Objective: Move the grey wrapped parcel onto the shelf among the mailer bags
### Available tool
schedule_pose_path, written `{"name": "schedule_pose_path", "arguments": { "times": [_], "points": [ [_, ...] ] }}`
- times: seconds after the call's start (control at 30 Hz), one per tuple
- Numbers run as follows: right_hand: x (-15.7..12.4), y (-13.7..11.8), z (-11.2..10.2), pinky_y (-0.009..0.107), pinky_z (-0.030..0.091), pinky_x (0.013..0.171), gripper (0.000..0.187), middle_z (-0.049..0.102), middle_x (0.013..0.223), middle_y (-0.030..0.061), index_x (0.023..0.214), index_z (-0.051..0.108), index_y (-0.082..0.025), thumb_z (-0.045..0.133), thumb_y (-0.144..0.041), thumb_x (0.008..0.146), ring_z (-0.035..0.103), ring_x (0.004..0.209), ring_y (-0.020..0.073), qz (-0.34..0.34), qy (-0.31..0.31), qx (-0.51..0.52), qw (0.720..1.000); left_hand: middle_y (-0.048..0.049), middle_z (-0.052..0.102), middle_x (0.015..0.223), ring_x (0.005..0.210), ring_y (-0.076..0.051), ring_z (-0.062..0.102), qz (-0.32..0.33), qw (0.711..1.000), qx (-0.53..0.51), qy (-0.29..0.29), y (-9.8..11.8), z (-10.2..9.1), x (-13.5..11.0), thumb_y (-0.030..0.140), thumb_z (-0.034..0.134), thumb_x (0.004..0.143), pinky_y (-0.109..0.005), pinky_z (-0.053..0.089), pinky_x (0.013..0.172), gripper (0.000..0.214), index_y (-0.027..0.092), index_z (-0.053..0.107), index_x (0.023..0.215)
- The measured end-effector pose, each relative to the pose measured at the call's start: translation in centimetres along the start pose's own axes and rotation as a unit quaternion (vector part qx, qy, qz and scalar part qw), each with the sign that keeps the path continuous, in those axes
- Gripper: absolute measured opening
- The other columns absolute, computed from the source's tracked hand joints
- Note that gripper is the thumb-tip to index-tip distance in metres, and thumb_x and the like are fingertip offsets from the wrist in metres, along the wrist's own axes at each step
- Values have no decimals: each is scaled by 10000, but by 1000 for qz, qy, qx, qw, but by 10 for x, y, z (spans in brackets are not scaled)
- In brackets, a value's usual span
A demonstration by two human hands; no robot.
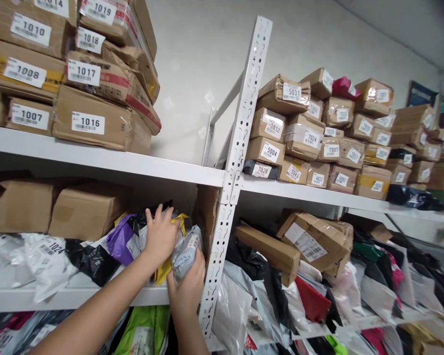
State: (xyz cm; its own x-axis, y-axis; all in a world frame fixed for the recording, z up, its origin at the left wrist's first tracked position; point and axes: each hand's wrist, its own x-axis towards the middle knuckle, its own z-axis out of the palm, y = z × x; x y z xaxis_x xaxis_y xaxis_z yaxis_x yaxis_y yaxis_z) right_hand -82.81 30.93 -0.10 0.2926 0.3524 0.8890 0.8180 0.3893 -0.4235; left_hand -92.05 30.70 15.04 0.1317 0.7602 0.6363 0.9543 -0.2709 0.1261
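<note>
On the middle shelf, my right hand grips a small grey plastic-wrapped parcel with a label, close to the white rack post. My left hand lies with fingers spread against the packages just left of it. Under and behind that hand are a pale bag and a yellow mailer, partly hidden by my fingers and wrist. A purple mailer bag sits to the left of my left hand, beside a black plastic bag.
Brown cartons stand behind the bags on this shelf. The white perforated post rises right beside my right hand. Numbered boxes are stacked on the shelf above. Bags and boxes crowd the right-hand rack; a green bag lies below.
</note>
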Motion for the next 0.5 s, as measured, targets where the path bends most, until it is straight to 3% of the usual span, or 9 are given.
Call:
{"name": "schedule_pose_path", "arguments": {
  "times": [0.03, 0.1, 0.17, 0.2, 0.37, 0.5],
  "points": [
    [1, 3, 2, 500, 483, 915, 750, 507, 1295, 243, 1385, 319, -72, 614, -215, 711, 506, 1179, 375, 5, 1, -2, 1000, -119, 488, 1434, 1370, -397, 333, -20, 1000, -19, 0, -5, -2, 3, 321, 451, 899, -643, 182, 1114, 396, 227, 635, 1237],
    [3, 9, 3, 492, 486, 918, 733, 516, 1289, 231, 1381, 332, -90, 614, -213, 716, 517, 1177, 366, 8, 3, 3, 1000, -83, 564, 1368, 1250, -322, 510, -68, 996, -63, -11, -21, -5, 14, 466, 324, 937, -531, 375, 1054, 487, 255, 588, 1288],
    [4, 14, 3, 478, 483, 937, 690, 530, 1286, 211, 1370, 350, -112, 593, -193, 730, 526, 1184, 345, 2, 4, 22, 1000, -65, 597, 1334, 1174, -247, 583, -112, 990, -89, -17, -40, -6, 25, 440, 108, 965, -392, 474, 963, 598, 245, 522, 1351],
    [4, 16, 3, 469, 484, 942, 669, 541, 1280, 202, 1361, 360, -119, 585, -185, 734, 535, 1180, 334, 1, 7, 35, 999, -71, 592, 1339, 1182, -251, 580, -129, 987, -90, -22, -47, -6, 30, 428, 84, 961, -379, 480, 948, 615, 240, 513, 1359],
    [7, 20, 4, 426, 494, 949, 667, 576, 1268, 175, 1342, 388, -136, 621, -203, 721, 575, 1160, 305, 36, -1, 85, 996, -177, 564, 1318, 1126, -375, 595, -104, 989, -38, -95, -56, 9, 32, 559, 445, 817, -448, 489, 888, 598, 202, 614, 1266],
    [16, 18, 8, 439, 498, 950, 695, 584, 1257, 176, 1316, 422, -135, 645, -199, 661, 580, 1155, 322, 74, -11, 92, 993, -223, 629, 1179, 1048, -399, 625, -78, 987, 7, -141, -51, 8, 50, 582, 457, 807, -476, 501, 841, 604, 113, 698, 1101]
  ]
}}
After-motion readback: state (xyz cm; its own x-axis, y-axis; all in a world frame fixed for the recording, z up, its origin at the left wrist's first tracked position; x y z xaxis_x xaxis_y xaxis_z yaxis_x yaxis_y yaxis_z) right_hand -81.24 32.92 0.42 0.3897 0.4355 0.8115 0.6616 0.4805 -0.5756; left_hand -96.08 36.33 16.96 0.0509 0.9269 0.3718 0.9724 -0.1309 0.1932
